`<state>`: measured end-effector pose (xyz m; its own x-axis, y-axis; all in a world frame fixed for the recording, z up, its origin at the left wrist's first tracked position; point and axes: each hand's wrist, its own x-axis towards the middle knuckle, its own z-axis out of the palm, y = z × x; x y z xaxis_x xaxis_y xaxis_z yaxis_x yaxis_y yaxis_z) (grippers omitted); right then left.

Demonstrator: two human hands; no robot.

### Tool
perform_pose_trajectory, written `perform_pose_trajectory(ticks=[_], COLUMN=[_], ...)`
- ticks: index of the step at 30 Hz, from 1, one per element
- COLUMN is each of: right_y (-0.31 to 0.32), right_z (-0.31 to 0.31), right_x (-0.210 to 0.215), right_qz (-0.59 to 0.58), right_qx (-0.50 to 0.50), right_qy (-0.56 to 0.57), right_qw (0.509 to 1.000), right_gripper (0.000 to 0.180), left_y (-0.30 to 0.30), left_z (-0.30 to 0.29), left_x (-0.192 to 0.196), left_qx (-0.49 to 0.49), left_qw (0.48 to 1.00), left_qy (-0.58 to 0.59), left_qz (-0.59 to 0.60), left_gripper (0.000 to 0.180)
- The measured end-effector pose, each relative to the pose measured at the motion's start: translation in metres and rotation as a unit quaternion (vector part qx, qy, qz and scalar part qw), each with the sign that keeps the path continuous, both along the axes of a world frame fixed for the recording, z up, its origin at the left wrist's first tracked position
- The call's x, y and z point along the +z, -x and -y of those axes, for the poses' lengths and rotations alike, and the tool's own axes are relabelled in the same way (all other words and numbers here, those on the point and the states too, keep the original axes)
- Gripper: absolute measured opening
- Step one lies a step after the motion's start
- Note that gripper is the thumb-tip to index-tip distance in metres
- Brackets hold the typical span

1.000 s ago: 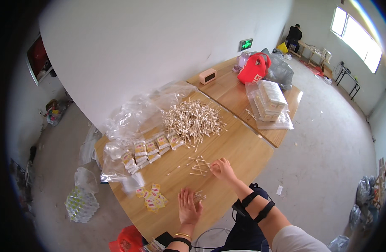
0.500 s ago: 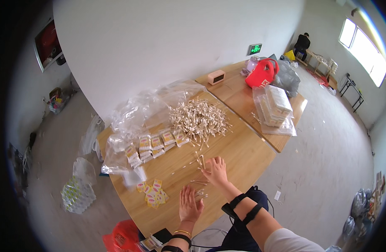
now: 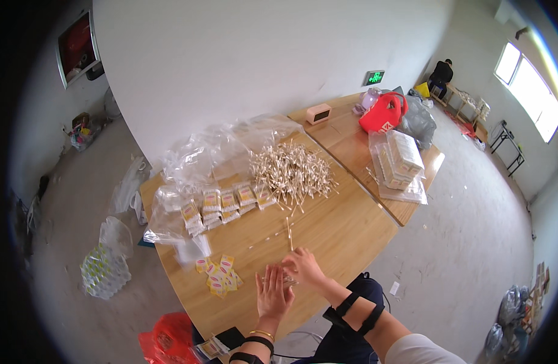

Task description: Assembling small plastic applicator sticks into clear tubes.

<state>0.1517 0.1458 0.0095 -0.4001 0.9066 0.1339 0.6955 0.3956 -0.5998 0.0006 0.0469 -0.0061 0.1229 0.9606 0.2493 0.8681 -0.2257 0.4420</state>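
Note:
My left hand (image 3: 273, 296) rests on the wooden table with its fingers stretched out, beside a small bunch of cotton swabs (image 3: 289, 281). Just to its right, my right hand (image 3: 304, 267) has its fingers curled in over that bunch. Its fingertips are partly hidden, and I cannot see what is between them. Beyond the right hand lie a few loose swabs (image 3: 290, 230). A big heap of cotton swabs (image 3: 294, 173) covers the far part of the table. Left of my left hand, yellow-and-white paper cards (image 3: 219, 276) lie scattered.
Filled swab packets (image 3: 212, 200) stand in rows before clear plastic film (image 3: 206, 155). On the adjoining table (image 3: 336, 136) are a pink clock (image 3: 318, 113), a red bag (image 3: 379, 115) and stacked wrapped packs (image 3: 400, 158). A red plastic bag (image 3: 170, 340) is at lower left. Another person (image 3: 441, 74) sits far off.
My right hand has drawn back toward me and left, from the loose swabs to beside my left hand, its fingers now curled. The left hand has barely moved. The view has shifted slightly.

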Motion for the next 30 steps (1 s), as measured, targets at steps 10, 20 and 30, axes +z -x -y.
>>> perform_pose_trajectory(ticks=[10, 20, 30], right_y=[0.010, -0.032, 0.005], right_z=[-0.040, -0.008, 0.006], right_x=[0.005, -0.012, 0.004], right_qz=[0.126, 0.019, -0.073], right_qx=[-0.241, -0.179, 0.038], right_qy=[-0.027, -0.075, -0.036], right_qw=[0.962, 0.981, 0.996], right_gripper=[0.025, 0.008, 0.009], left_y=[-0.003, -0.002, 0.018], left_z=[0.000, -0.012, 0.014], left_x=[0.001, 0.020, 0.008], left_qx=[0.008, 0.008, -0.011], left_qw=[0.998, 0.983, 1.000], left_qy=[0.018, 0.064, 0.002], left_qz=[-0.066, -0.172, -0.003], left_gripper=[0.079, 0.086, 0.102])
